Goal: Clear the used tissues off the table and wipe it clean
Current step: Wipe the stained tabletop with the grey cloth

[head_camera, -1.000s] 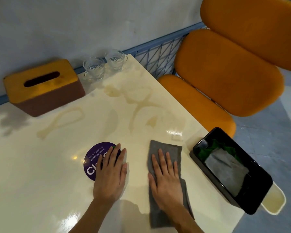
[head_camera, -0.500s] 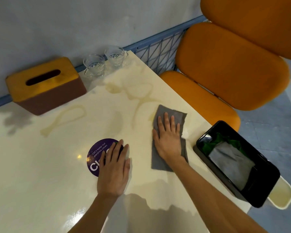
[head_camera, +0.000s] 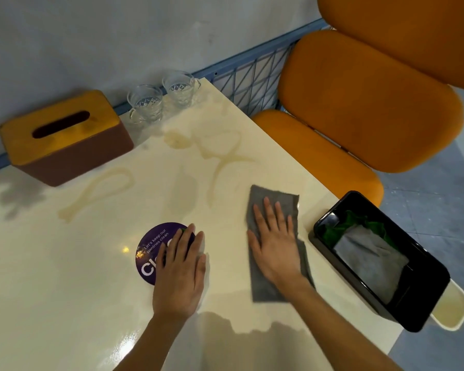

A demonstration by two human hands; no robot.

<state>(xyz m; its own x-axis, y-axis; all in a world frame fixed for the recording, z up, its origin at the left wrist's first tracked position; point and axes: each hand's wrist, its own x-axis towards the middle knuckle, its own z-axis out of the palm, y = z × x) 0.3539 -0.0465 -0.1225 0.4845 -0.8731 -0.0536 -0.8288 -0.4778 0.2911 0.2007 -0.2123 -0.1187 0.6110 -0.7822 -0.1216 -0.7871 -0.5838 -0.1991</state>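
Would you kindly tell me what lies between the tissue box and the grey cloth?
Between tissue box and cloth, only brownish smear marks on the tabletop; head view.

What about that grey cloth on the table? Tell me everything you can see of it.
The grey cloth is a soft-looking, roughly rectangular rag with an uneven far edge. It lies flat on the cream table near its right edge, close to the black bin. The right hand presses on its middle, fingers straight and spread.
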